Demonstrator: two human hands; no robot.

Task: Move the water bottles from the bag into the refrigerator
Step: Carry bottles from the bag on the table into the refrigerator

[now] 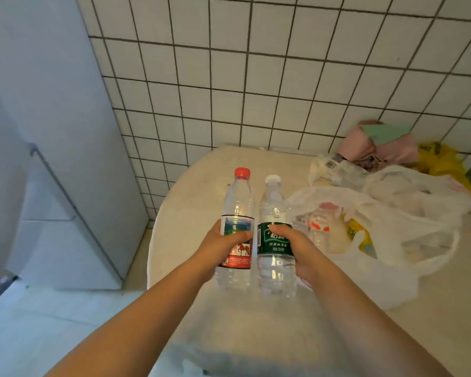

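We hold 2 bottles upright, just left of the white plastic bag [378, 229] on the table [201, 180]. L hand [218, 248] grip clamped on red-capped clear bottle [238, 202]; R hand [302, 248] on white-capped green-label bottle [273, 202]. Mid-body holds, prob. for carry to grey refrigerator [52, 118], far left. More bottles remain in the bag.

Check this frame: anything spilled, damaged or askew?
Nothing stands out. The left hand grips the red-capped clear plastic bottle, the right hand the white-capped green-labelled bottle; both capped, no spill visible. The crumpled translucent white plastic bag lies open on the pale table, more items inside.
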